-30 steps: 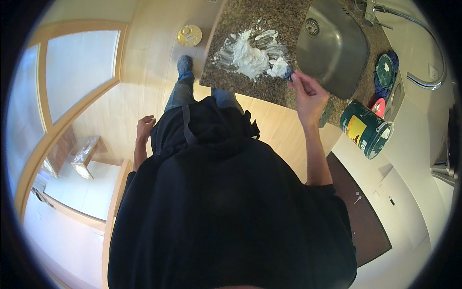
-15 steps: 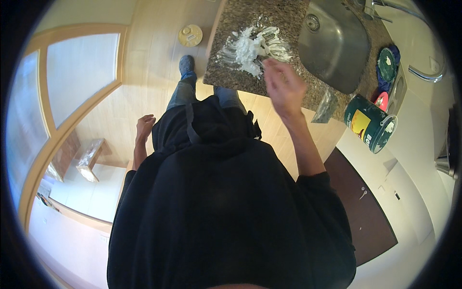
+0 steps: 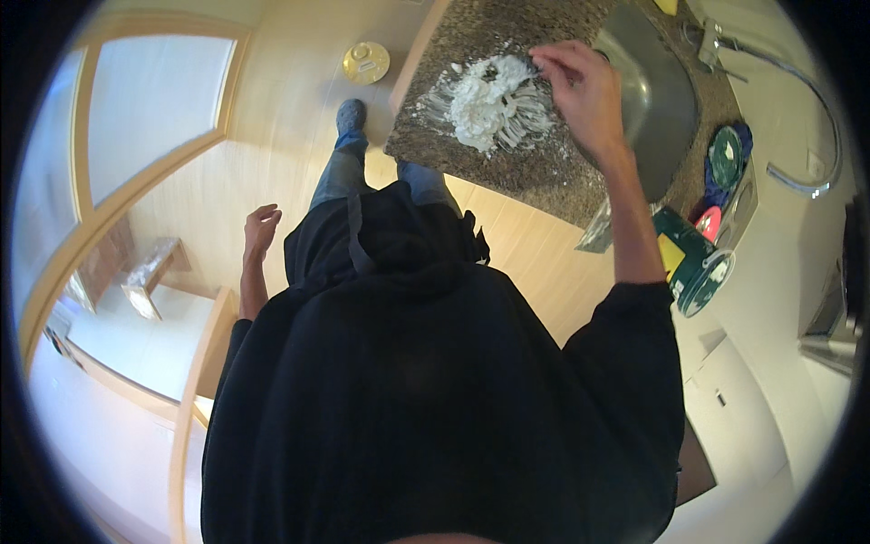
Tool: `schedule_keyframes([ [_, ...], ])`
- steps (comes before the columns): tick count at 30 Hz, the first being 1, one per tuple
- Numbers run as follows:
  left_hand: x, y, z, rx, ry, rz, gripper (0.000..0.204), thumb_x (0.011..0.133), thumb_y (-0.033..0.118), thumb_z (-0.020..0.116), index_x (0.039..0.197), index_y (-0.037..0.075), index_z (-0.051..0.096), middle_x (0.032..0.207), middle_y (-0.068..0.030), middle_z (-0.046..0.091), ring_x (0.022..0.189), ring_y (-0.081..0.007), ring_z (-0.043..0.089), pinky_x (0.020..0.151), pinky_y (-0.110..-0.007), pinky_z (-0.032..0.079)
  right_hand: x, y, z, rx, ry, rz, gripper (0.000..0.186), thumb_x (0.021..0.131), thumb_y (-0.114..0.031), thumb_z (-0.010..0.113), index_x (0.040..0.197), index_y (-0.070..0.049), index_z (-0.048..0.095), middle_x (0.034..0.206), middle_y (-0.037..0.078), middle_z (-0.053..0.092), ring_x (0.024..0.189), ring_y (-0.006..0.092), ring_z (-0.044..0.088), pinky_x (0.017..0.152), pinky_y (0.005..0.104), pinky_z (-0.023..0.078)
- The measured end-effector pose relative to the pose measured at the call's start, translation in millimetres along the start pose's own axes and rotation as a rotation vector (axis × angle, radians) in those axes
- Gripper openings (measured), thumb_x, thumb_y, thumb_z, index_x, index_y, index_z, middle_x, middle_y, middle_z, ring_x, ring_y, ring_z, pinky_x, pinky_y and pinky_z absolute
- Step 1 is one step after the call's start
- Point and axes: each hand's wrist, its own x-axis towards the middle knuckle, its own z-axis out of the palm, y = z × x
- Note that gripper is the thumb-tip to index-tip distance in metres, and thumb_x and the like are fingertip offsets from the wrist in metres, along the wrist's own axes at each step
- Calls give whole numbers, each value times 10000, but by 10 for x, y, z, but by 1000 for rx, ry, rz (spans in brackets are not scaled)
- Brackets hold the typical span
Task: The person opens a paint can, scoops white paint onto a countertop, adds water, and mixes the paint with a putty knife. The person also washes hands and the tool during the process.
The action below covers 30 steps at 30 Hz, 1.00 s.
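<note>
Speckled table (image 3: 535, 181) is bare along front edge; right fingers (image 3: 546, 56) pinch mostly hidden tool (image 3: 536, 67) beside white paste (image 3: 485, 107), left fingers (image 3: 265, 212) curling loosely.

A kitchen, a metal sink (image 3: 666, 118) set into a speckled brown stone-look surface (image 3: 553, 177), a curved chrome tap (image 3: 799, 184) beside it, pale wood-look floor (image 3: 240, 177), large wood-framed panels (image 3: 154, 109) at the left

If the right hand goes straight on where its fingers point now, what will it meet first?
The right hand would probably meet the white lumpy mass on the brown speckled countertop first; the hand's height is unclear.
</note>
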Motion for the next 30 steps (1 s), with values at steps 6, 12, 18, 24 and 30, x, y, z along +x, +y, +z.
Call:
schedule_keyframes([
  [6, -663, -467, 364, -149, 63, -200, 384, 877, 213, 713, 1224, 50, 688, 1154, -151, 719, 1046, -240, 683, 914, -371, 535, 626, 97, 370, 28, -364, -234, 129, 879, -78, 669, 977, -49, 748, 868, 115, 681, 757, 259, 672, 708, 353, 527],
  [12, -1070, -784, 844, -206, 12, -341, 362, 868, 207, 735, 1188, 41, 705, 1089, -131, 738, 978, -215, 694, 848, -342, 535, 434, -82, 210, 47, -560, -534, 177, 856, -12, 619, 993, -36, 728, 972, 116, 678, 839, 283, 675, 744, 364, 543],
  [18, -743, -623, 808, -178, -29, -360, 370, 857, 258, 742, 1156, 42, 722, 1066, -129, 741, 1011, -219, 687, 871, -336, 526, -475, -84, 70, -257, -271, -764, 210, 813, -22, 655, 1015, -7, 713, 1086, 104, 668, 951, 274, 687, 820, 354, 581],
  [24, -278, 50, 266, -36, 16, -67, 369, 885, 217, 706, 1217, 55, 697, 1150, -161, 721, 1068, -246, 685, 951, -372, 523, -757, -29, -53, -127, -86, -469, 247, 815, 31, 660, 1051, -7, 722, 1100, 112, 704, 984, 250, 705, 832, 357, 587],
  [30, -197, 431, 51, -16, 36, -20, 390, 895, 240, 700, 1241, 60, 685, 1201, -161, 701, 1126, -275, 660, 971, -391, 513, -246, 329, -185, 74, 33, 237, 158, 894, -39, 672, 1028, -67, 751, 897, 120, 748, 799, 225, 739, 742, 306, 577],
])
